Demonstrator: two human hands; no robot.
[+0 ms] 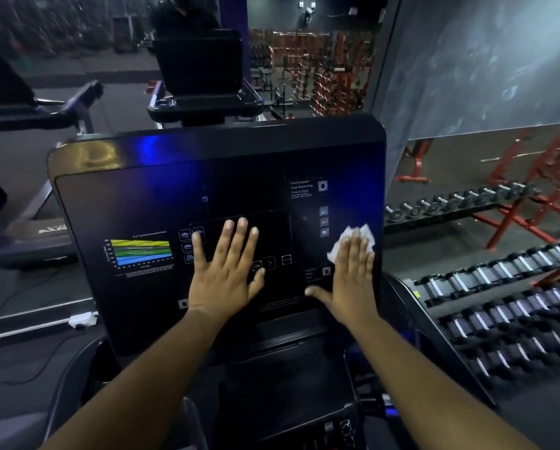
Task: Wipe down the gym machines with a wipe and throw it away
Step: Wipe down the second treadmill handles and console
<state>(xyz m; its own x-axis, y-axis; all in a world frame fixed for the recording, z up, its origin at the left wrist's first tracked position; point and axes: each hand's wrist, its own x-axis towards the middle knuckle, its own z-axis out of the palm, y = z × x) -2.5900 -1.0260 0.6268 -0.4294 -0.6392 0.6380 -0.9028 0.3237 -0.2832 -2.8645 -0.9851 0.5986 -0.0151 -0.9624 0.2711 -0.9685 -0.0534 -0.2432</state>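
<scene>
Head view: crumpled white paper wipe [353, 241] at centre right of frame, pinned flat under right hand [353, 274] against glossy black slanted machine console [142, 206]. Fingers straight and together, pressing, not curled. Left hand [228, 269] at centre, spread flat on same panel, holding nothing. Probably light, limp, damp; best bunched from loose upper edge poking past fingertips. Panel slick, likely button-sensitive.

Crumpled white wipe [353, 241] flat against black machine console [148, 203], right edge, under fingers
</scene>
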